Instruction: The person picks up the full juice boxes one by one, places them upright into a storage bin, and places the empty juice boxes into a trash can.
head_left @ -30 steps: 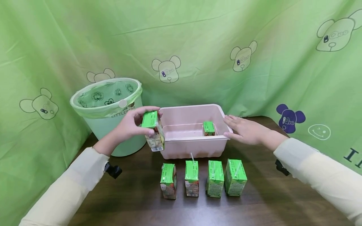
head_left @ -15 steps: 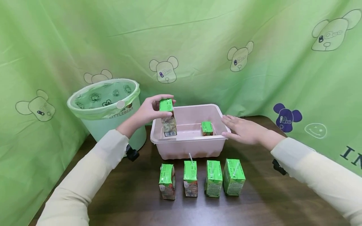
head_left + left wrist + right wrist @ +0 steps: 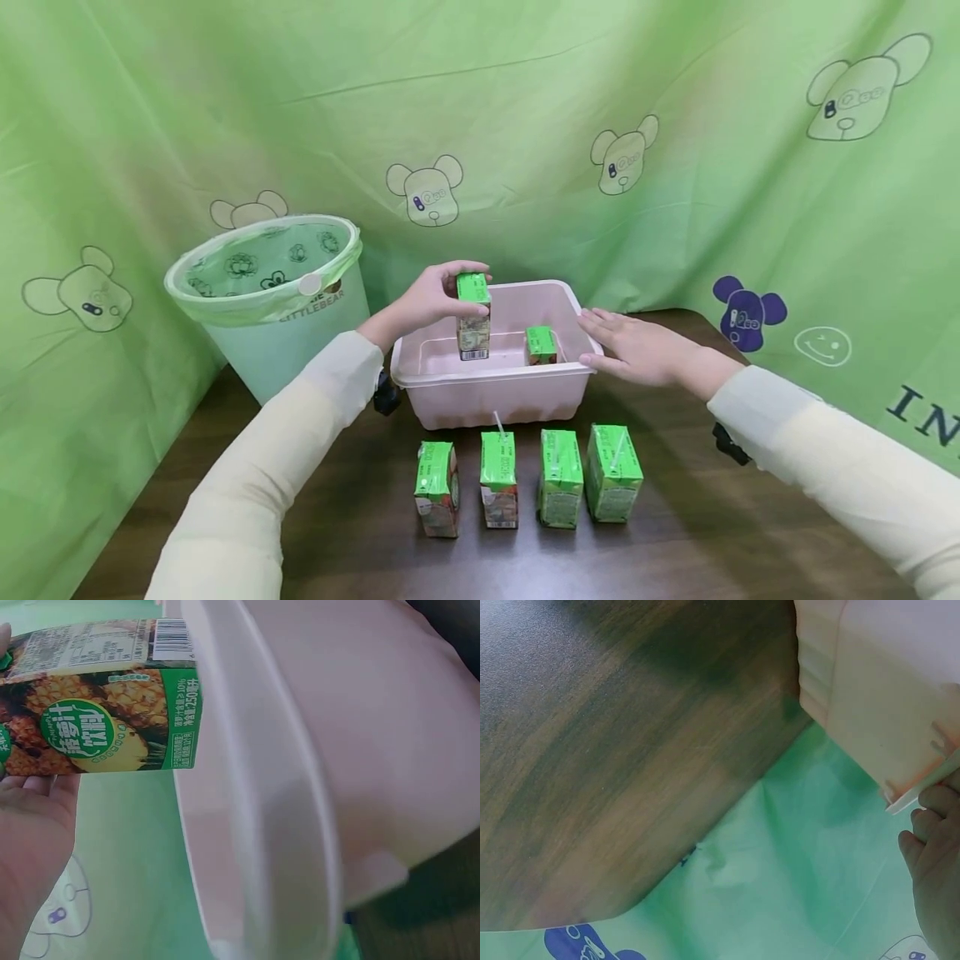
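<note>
My left hand (image 3: pixel 427 298) grips the upper part of a pineapple juice box (image 3: pixel 474 335), thumb on the near side. The juice box hangs upright within the opening of a pink plastic bin (image 3: pixel 491 400); whether its base touches the floor is unclear. Pineapple pictures cover its side in the left wrist view, where the box (image 3: pixel 97 712) appears beside the bin's rim (image 3: pixel 277 750). A second juice box (image 3: pixel 542 343) with a green top is inside the bin at the right. My right hand (image 3: pixel 637 348) touches the bin's right rim, its fingers fairly straight.
Several juice boxes (image 3: pixel 498 471) stand in a row on the dark wooden table (image 3: pixel 360 517) in front of the bin; one has a straw (image 3: pixel 498 423) sticking up. A lined mint-green trash can (image 3: pixel 300 350) is at the left. Green printed cloth (image 3: pixel 517 100) encloses the back and sides.
My left hand has carried the pineapple juice box rightward from beside the bin's left end, over the rim and into the bin's opening. My right hand has kept its place at the rim.
</note>
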